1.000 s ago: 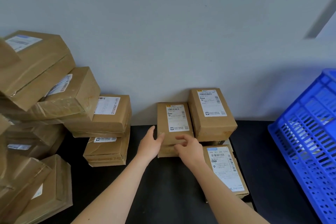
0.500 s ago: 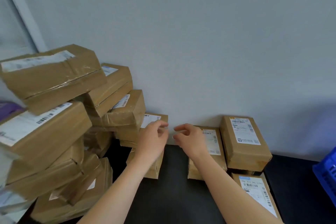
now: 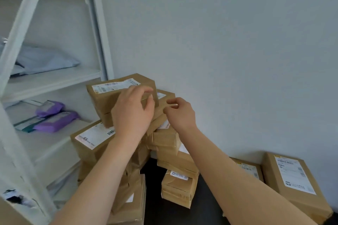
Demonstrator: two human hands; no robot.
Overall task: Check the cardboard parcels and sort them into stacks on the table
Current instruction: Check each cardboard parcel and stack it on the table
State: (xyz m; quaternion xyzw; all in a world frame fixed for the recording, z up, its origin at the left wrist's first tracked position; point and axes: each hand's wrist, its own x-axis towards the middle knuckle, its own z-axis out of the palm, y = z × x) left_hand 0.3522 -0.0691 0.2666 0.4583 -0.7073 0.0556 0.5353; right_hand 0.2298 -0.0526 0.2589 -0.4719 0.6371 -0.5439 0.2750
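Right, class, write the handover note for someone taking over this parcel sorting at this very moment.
Left hand: grips the right end of the top brown cardboard parcel on the leaning pile of parcels.
Right hand: fingers curled beside the parcel below; contact unclear.
Done: two labelled parcels lie by the wall on the black table.
Left: check and sort the pile.

Parcel sorting room: labelled cardboard parcels [image 3: 120,95] piled beside white shelving [image 3: 53,80] of mailer bags [image 3: 54,120].

Purple packets [image 3: 54,121] lie on a white shelf rack [image 3: 53,83] beside the pale wall [image 3: 237,42].
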